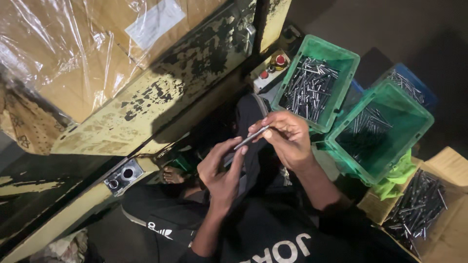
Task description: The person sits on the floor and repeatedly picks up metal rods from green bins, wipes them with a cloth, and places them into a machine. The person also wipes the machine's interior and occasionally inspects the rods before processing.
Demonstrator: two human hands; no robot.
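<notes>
A thin metal rod [251, 137] is held between both of my hands above my lap. My right hand [285, 137] pinches its upper end with thumb and fingers. My left hand [222, 168] grips the lower end with curled fingers, and seems to hold a second dark piece against the palm. I wear dark clothes and sit over a dim gap beside a worn yellow machine frame [161, 97].
A green crate [314, 85] of metal rods stands at my right, and another green crate [380, 129] with fewer rods beside it. A blue crate [414, 85] sits behind. A cardboard box [419, 207] holds more rods. Red buttons [273, 65] and a small switch plate [123, 176] sit on the frame.
</notes>
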